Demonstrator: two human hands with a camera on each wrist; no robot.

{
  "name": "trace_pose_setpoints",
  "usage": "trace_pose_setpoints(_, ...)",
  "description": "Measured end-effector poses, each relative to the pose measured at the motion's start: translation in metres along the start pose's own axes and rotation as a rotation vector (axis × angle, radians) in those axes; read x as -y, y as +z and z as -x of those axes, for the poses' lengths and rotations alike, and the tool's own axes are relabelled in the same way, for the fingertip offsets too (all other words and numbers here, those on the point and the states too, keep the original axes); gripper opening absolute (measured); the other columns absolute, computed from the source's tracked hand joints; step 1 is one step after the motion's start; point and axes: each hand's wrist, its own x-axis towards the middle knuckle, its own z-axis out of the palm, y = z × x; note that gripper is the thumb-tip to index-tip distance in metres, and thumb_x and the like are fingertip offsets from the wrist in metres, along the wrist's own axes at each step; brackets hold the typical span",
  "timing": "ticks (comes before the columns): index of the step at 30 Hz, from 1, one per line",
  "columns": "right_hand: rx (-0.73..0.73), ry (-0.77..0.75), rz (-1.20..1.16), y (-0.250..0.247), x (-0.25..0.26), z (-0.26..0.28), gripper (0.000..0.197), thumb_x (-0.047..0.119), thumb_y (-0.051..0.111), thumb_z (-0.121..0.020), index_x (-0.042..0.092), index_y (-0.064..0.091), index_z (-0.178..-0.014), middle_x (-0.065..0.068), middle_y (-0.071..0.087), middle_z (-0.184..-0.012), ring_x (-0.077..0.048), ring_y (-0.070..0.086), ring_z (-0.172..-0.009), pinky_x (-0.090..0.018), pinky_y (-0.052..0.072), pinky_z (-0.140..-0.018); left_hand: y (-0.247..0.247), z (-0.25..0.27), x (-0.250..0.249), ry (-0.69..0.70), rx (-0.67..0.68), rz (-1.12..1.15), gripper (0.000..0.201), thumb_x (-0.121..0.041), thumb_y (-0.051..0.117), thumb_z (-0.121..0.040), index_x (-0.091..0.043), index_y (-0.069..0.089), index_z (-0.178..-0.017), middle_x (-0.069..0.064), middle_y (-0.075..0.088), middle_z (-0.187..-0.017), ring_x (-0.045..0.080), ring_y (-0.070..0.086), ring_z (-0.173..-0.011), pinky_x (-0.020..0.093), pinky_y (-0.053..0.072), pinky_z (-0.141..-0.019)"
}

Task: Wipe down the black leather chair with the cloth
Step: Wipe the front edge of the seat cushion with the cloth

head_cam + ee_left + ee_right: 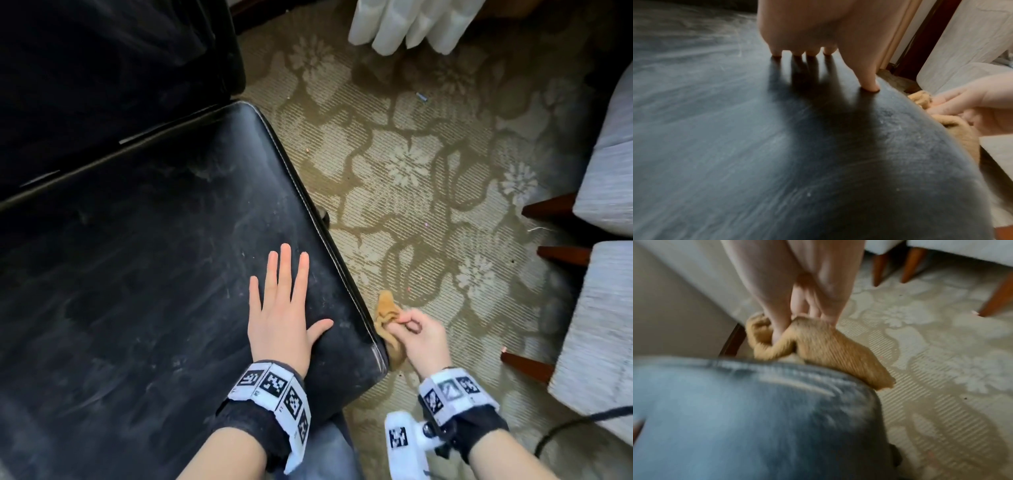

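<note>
black leather chair [144,260] takes up the left of the head view, its seat dusty and streaked with pale smears, a stitched seam running along the right edge. under and around it lies a beige carpet [428,171] with a darker floral pattern, a few crumbs scattered on it. to the right stand pale grey upholstered seats [609,178] on reddish wooden legs [548,209], and white pleated fabric [414,24] hangs at the top. left hand [284,318] lies flat on the seat near its front right corner, fingers straight and slightly spread. right hand [418,339] is off the seat's right edge, fingers curled, pinching a bunched tan cloth [387,311] against the side of the cushion. left wrist view shows what the head view cannot: the fingertips [869,86] pressing into the leather and throwing a shadow. right wrist view, blurred, shows the cloth [828,350] draped over the rounded cushion edge with one corner hanging loose towards the carpet [941,353].
</note>
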Motion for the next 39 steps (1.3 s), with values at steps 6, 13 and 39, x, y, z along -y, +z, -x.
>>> trace_pose_setpoints(6,0.243,-0.026,0.008,-0.014,-0.011,0.03,0.033,-0.007,0.073,-0.069,0.016,0.052,-0.057,0.018,0.061,-0.114,0.014,0.06,-0.096,-0.008,0.046,-0.082,0.008,-0.001,0.004,0.021,-0.024,0.009,0.109,-0.066,0.062,-0.064,-0.021,0.005,-0.146,0.007,0.006,-0.155,0.022,0.007,-0.142,0.044,0.012,-0.11)
trace_pose_setpoints(13,-0.002,0.034,0.242,-0.004,-0.05,0.033,0.042,-0.011,0.07,-0.071,0.02,0.048,-0.054,0.019,0.066,-0.101,0.003,0.063,-0.062,-0.007,0.045,-0.056,0.008,0.0,0.005,0.015,-0.017,0.0,0.108,-0.067,0.057,-0.068,-0.023,-0.005,-0.145,0.005,0.0,-0.155,0.02,0.0,-0.144,0.044,0.011,-0.113)
trace_pose_setpoints(39,-0.01,-0.226,0.433,0.029,0.061,-0.022,0.046,-0.005,0.069,-0.07,0.025,0.039,-0.052,-0.005,0.074,-0.093,-0.026,0.067,-0.082,-0.03,0.052,-0.076,-0.019,-0.033,0.035,0.08,-0.018,0.112,0.106,-0.059,0.07,-0.063,-0.03,0.012,-0.147,-0.002,-0.006,-0.154,0.015,-0.006,-0.142,0.04,-0.001,-0.114)
